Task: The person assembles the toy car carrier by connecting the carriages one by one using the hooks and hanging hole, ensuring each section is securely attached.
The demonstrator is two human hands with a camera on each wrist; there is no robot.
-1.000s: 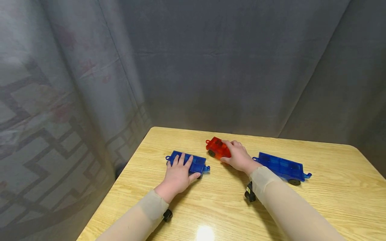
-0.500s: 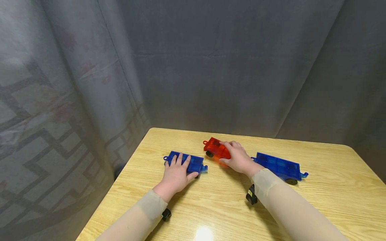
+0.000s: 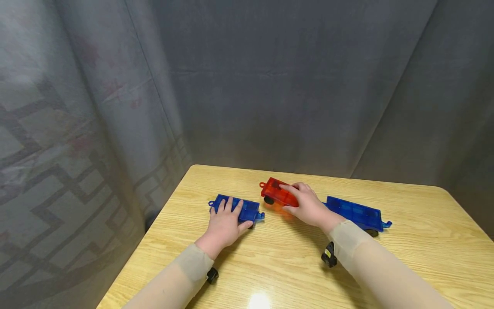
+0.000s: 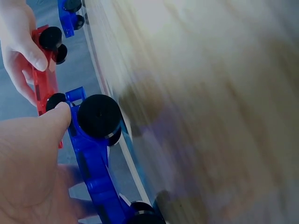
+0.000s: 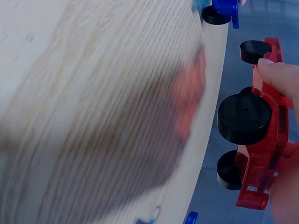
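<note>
Left hand [image 3: 225,224] lies flat on the short blue translucent plastic wheeled car [image 3: 236,208], fingers straight and slightly spread, thumb at its near edge. Right hand [image 3: 306,207] grips the red translucent plastic wheeled car [image 3: 277,194], fingers curled over its top, lifted just off the light wooden desk [image 3: 417,240]. Long blue translucent plastic trailer [image 3: 356,213] sits just right of that hand, on the desk.
</note>
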